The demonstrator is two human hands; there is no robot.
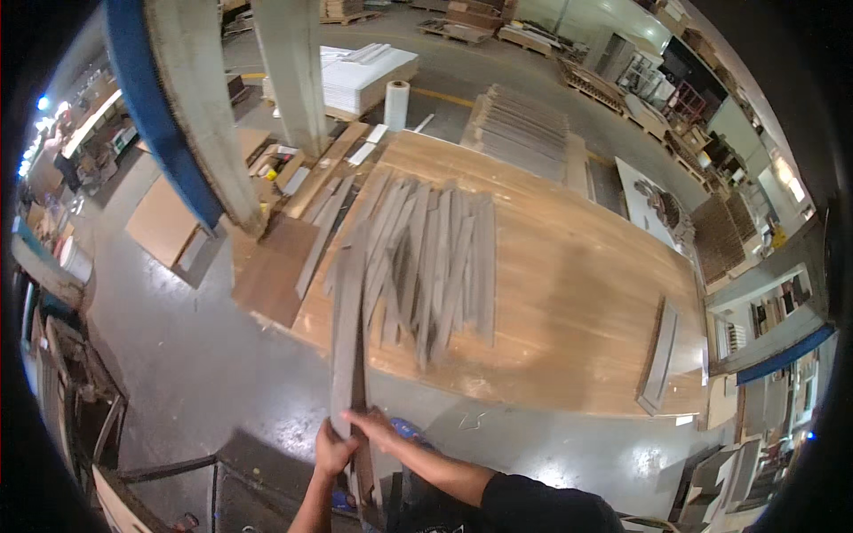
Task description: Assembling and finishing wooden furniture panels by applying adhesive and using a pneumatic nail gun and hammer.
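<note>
My left hand (334,449) and my right hand (372,429) are both closed round long grey-brown wooden strips (349,338), close to my body at the lower middle. The strips point away from me, and their far part overlaps the near left edge of a wide wood-topped table (569,293). How many strips I hold is hard to tell, as they lie against one another. Just right of their far end, a loose pile of similar strips (435,258) lies on the table, several of them crossing at angles.
A grey frame-like piece (658,355) lies at the table's right end. Beyond the table are stacked slats (517,129), a white roll (396,105) and a stack of white boards (364,75). A post (204,115) with a blue edge stands at left. Dark metal framing (178,471) is low at left.
</note>
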